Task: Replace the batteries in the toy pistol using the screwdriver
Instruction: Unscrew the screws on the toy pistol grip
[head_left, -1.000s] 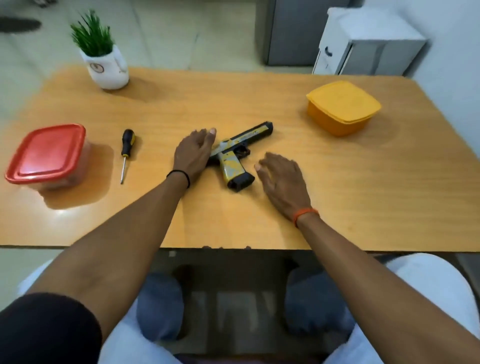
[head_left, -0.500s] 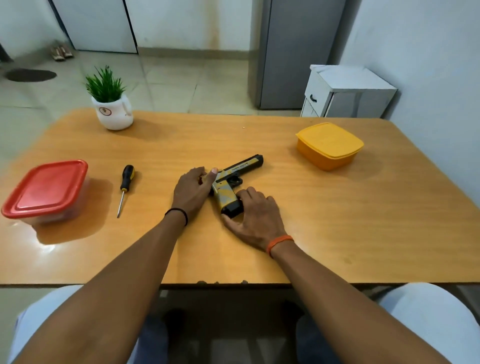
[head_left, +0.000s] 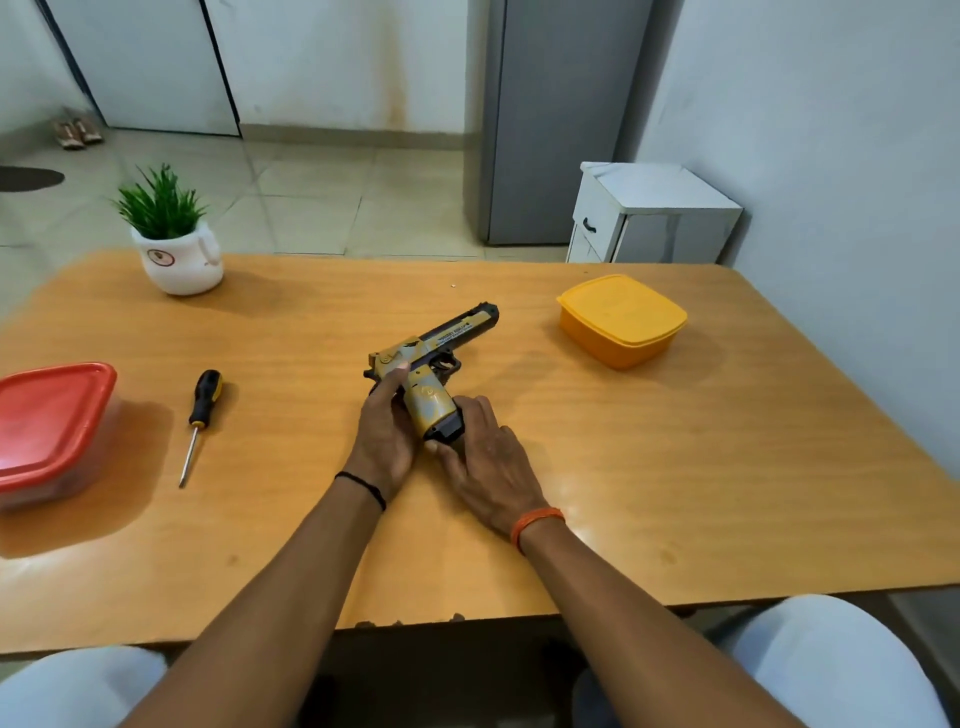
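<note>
Both hands grip a yellow-and-black plastic toy pistol (head_left: 434, 358) at mid-table, the left hand (head_left: 385, 436) around its rear, the right hand (head_left: 485, 457) at the grip's base, a black-handled screwdriver (head_left: 200, 415) lying left.

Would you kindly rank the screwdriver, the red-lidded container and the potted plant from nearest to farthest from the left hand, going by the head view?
Measured from the left hand, which holds the toy pistol:
1. Screwdriver, lying to its left.
2. Potted plant, at the far left corner.
3. Red-lidded container, at the table's left edge.
</note>
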